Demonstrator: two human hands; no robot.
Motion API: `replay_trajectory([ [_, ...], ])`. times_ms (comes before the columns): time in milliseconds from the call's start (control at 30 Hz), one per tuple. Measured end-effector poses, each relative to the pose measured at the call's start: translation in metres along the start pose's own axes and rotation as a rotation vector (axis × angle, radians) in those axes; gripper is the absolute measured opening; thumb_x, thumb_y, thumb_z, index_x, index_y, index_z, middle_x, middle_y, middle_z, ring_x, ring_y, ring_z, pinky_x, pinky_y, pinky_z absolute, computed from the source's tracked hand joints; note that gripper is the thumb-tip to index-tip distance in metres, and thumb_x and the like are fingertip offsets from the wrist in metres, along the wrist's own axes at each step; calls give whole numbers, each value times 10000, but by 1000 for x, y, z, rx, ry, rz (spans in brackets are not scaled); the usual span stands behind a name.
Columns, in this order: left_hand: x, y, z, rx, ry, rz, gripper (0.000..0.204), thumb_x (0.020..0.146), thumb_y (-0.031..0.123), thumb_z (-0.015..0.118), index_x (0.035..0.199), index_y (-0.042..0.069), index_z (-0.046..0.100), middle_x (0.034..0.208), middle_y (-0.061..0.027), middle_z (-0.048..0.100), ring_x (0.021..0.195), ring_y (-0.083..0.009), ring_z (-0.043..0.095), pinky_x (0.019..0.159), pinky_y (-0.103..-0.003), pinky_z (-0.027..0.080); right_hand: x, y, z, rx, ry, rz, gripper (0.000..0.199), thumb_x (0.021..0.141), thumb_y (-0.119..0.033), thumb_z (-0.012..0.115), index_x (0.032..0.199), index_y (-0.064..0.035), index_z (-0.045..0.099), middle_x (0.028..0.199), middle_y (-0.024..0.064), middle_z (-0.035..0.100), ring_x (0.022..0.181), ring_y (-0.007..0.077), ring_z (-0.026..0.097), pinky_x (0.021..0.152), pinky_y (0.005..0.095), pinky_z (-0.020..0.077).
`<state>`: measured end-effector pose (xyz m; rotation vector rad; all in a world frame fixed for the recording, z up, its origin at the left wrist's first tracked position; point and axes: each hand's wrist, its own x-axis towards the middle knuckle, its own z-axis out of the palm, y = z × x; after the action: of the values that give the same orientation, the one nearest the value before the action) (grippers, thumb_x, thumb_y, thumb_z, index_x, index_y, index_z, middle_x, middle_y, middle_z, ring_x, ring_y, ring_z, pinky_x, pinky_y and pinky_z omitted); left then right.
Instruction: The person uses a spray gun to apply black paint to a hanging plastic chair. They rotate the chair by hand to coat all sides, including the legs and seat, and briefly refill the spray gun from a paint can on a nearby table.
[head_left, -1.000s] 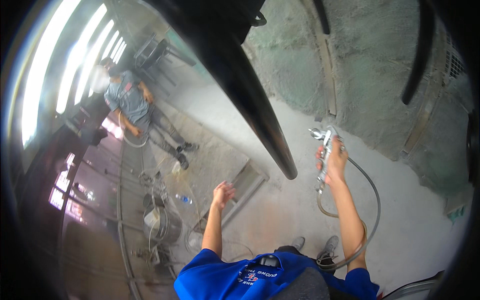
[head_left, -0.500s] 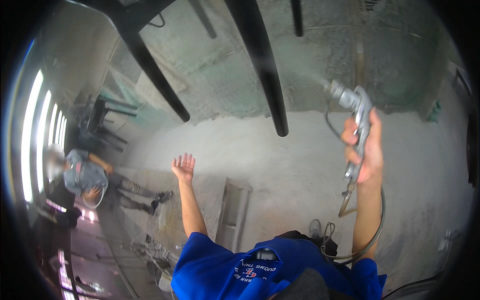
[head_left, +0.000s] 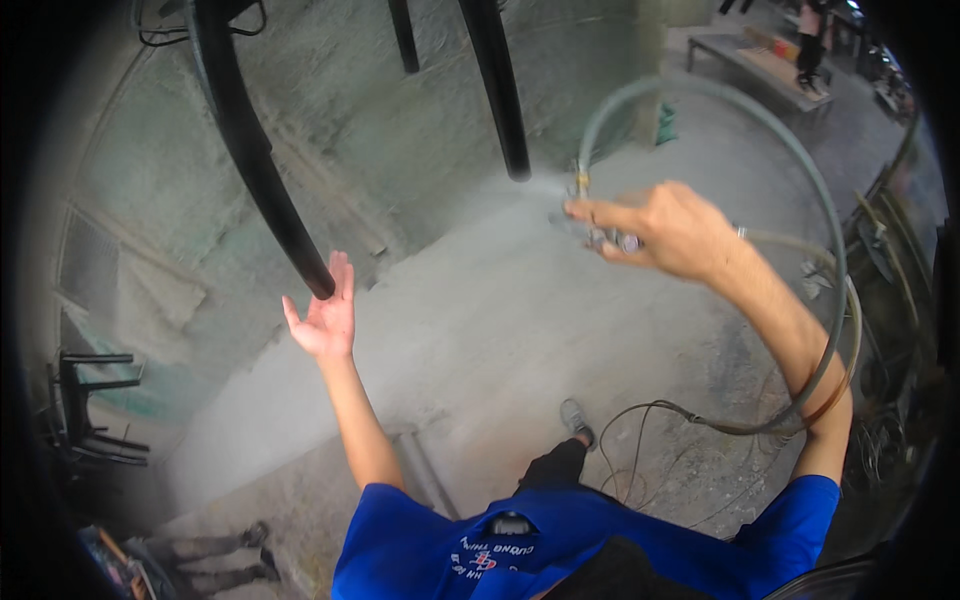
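Observation:
Several dark legs of a piece of furniture, seemingly a chair, hang down from above. At the lower tip of the left leg point(head_left: 258, 165) is my left hand point(head_left: 328, 325), its palm up and fingers spread; whether it touches the tip I cannot tell. My right hand point(head_left: 665, 228) grips a silver spray gun point(head_left: 628, 242), largely covered by the fingers and blurred. Pale mist spreads between the gun and the bottom end of the middle leg point(head_left: 500, 95). From the gun a grey-green hose point(head_left: 720, 88) arches up and loops around my right forearm.
Thin hoses point(head_left: 640, 440) trail over the dusty floor point(head_left: 450, 320). Another dark chair point(head_left: 95, 405) stands far left, and a person's legs point(head_left: 210, 565) show at lower left. A low bench point(head_left: 740, 65) and another person point(head_left: 810, 45) are at the far upper right.
My left hand has risen to the tip of the left leg. The spray gun has turned and come left and slightly lower, with its hose now arching overhead. The whole view has swung rightward.

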<state>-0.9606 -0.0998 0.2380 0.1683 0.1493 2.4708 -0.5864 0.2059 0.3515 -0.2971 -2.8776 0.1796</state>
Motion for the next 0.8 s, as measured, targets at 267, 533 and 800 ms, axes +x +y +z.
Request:
replay_trajectory([
  [267, -43, -9, 5, -10, -10, -113, 827, 1037, 458, 505, 1483, -168, 199, 1610, -363, 206, 1525, -494, 215, 1263, -607, 228, 59, -35, -166, -434, 456, -279, 456, 912, -209, 723, 1364, -196, 664, 1059, 111, 775, 792, 253, 746, 804, 402, 630],
  [533, -52, 43, 0, 524, -84, -37, 872, 1061, 568, 355, 1518, -170, 272, 1572, -336, 354, 1487, -429, 360, 1242, -510, 307, 53, -110, -239, -628, 677, -304, 606, 810, -99, 781, 1396, -127, 632, 1106, 153, 762, 876, 305, 742, 861, 370, 593],
  [800, -96, 108, 2, 414, -303, -237, 902, 1053, 572, 370, 1535, -176, 223, 1592, -372, 289, 1495, -459, 332, 1237, -544, 308, 103, -242, -249, -742, 436, -217, 430, 925, -206, 719, 1345, -130, 668, 884, 135, 751, 718, 258, 702, 717, 414, 562],
])
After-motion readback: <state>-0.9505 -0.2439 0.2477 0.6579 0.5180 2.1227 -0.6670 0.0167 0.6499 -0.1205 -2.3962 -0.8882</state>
